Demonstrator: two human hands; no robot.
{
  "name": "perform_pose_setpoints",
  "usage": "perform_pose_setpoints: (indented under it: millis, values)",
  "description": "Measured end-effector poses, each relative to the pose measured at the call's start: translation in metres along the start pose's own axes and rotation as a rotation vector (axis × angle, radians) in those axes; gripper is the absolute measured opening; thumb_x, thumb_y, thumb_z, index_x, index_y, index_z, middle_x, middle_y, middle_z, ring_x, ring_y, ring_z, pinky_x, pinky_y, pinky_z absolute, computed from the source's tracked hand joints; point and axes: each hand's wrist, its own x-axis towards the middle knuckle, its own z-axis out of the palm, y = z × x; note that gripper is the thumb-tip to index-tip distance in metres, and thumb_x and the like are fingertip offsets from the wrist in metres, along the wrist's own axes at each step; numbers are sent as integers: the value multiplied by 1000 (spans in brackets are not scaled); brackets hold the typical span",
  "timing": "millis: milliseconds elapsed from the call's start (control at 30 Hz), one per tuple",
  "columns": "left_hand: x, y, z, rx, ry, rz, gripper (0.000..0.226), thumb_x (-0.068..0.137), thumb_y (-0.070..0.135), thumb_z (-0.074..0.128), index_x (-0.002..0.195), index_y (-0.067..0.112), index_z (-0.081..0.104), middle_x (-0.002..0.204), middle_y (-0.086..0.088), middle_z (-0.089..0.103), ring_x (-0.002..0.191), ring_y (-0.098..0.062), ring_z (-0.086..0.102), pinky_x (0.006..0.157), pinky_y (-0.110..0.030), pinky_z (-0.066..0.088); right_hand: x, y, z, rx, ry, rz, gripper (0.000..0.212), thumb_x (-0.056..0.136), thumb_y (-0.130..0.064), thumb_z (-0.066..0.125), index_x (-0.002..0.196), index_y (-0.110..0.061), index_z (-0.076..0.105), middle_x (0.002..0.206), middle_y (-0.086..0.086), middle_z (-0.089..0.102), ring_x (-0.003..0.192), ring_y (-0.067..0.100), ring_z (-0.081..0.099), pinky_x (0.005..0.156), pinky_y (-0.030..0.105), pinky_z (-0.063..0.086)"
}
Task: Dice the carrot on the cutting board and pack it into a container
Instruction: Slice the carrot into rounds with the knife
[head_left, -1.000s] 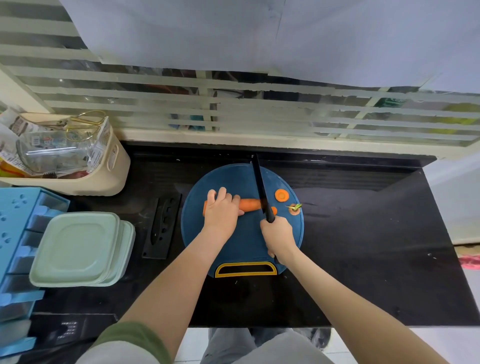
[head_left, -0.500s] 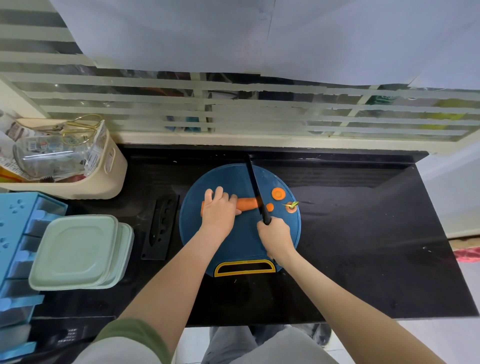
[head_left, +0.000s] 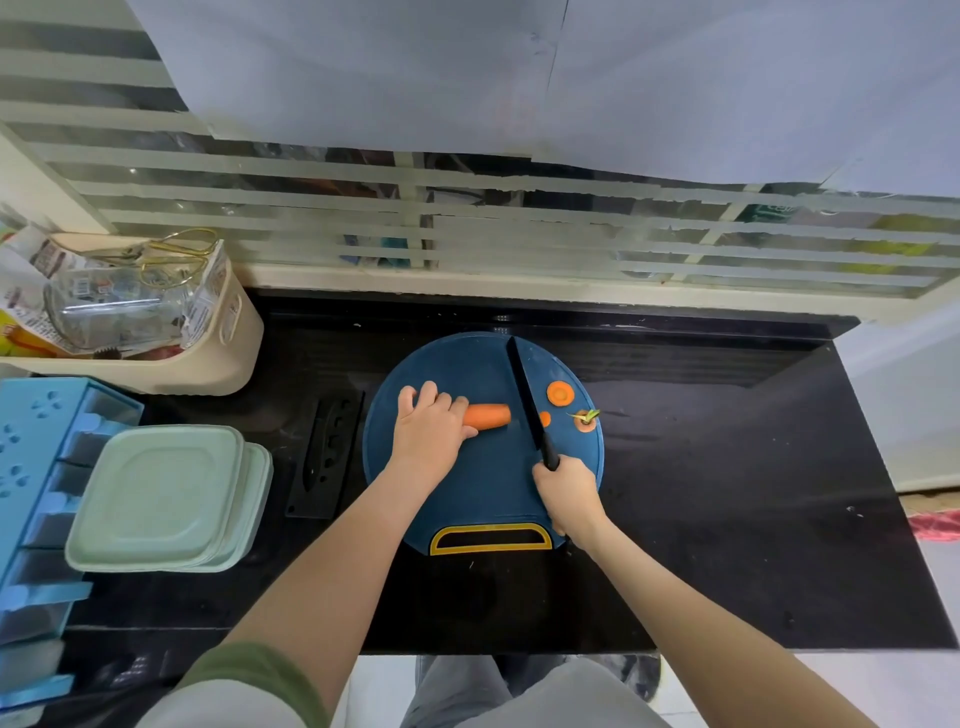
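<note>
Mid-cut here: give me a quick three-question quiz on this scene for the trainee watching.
1. True or false: the knife blade is inside the carrot.
2. The left hand grips: A) the knife, B) the carrot, C) nothing.
3. How many cut-off pieces lie right of the blade on the cutting board?
Key: 1 false, the blade, gripped by the right hand, sits just clear of the cut end; 2 B; 3 three.

Carrot (head_left: 485, 416) on cutting board (head_left: 483, 493), knife (head_left: 524, 395) just right of it, slices (head_left: 560, 393) further right, containers (head_left: 156, 499) well left on counter (head_left: 727, 519)
</note>
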Motion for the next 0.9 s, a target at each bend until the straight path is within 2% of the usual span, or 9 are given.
perform_pose_setpoints:
  millis: [233,533,900]
  values:
    - [-3,-5,0,-21,-3,-6,48,98,50,37,136,21,45,129,1,57,128,-23,35,106,-42,20,8,-6,-21,47,77,31,19,95,-20,45,78,-14,51,68,5,50,50,18,44,42,25,36]
    - [-1,-12,-4,-48,-16,44,42,97,45,43,132,23,49,129,3,56,125,-22,35,103,-42,18,2,-17,-18,61,18,7,18,95,-20,43,78,-14,48,64,4,42,46,17,36,38,22,31]
    - [-4,-3,-2,-23,-27,-33,43,99,41,38,136,20,45,125,1,59,125,-25,34,105,-42,20,-16,-31,14,50,-33,-52,20,95,-18,45,77,-13,51,68,3,48,52,16,42,44,27,36]
